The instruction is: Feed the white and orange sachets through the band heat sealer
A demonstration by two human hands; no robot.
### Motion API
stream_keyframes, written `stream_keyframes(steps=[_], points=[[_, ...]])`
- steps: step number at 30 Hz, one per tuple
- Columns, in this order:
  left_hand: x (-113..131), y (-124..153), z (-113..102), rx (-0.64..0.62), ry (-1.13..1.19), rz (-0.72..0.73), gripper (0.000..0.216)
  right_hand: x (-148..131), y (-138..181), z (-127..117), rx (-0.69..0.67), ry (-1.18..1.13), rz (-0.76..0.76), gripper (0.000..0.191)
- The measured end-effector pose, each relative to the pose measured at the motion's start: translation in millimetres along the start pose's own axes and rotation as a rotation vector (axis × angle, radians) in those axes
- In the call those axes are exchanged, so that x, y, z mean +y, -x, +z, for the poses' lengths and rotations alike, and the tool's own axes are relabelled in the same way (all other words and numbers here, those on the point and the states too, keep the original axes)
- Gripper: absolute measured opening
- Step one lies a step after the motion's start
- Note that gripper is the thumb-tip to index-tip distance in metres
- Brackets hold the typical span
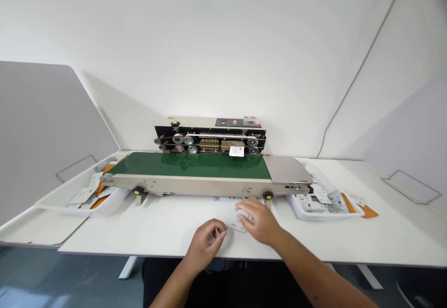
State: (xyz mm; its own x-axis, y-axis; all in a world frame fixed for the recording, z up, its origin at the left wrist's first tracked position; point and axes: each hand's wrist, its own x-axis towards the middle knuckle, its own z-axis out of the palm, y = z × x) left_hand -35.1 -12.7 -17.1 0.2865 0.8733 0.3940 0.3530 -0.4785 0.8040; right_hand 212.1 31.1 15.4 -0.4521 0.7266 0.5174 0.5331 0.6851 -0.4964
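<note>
Over the table in front of the band sealer (209, 145), my right hand (261, 222) grips a small white printed packet (236, 219) between thumb and fingers. Beside the packet's lower left corner is my left hand (205, 243), its thumb and fingertips brought together in a pinch. Whether anything is between them is too small to make out. Another white packet (236, 151) sticks out from the sealer's band, above the green conveyor belt (181, 164). Part of a further printed packet (221, 198) shows on the table under the conveyor's front edge.
A white bin (111, 204) with packets and orange pieces stands at the conveyor's left end. A second white bin (326, 216) of packets stands at the right, an orange piece (369, 211) hanging over its side. Black knobs (267, 196) jut from the conveyor's front.
</note>
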Motion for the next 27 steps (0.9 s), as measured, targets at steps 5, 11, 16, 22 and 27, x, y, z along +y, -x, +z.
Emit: stream_keyframes(steps=[5,11,16,22,27], points=[[1,0,0,-0.015,-0.010,-0.010,0.016,18,21,45,-0.175,0.129,0.188,0.062],[3,-3,2,-0.029,-0.031,-0.035,0.016,24,22,52,-0.145,0.082,0.292,0.064],[-2,-2,5,0.016,-0.054,-0.034,0.014,22,26,54,0.033,-0.101,0.167,0.045],[-11,-2,8,-0.077,-0.120,-0.053,0.045,17,31,49,0.062,-0.294,0.019,0.044],[-15,-2,10,-0.143,-0.190,-0.062,0.020,10,30,45,-0.025,-0.313,-0.043,0.034]])
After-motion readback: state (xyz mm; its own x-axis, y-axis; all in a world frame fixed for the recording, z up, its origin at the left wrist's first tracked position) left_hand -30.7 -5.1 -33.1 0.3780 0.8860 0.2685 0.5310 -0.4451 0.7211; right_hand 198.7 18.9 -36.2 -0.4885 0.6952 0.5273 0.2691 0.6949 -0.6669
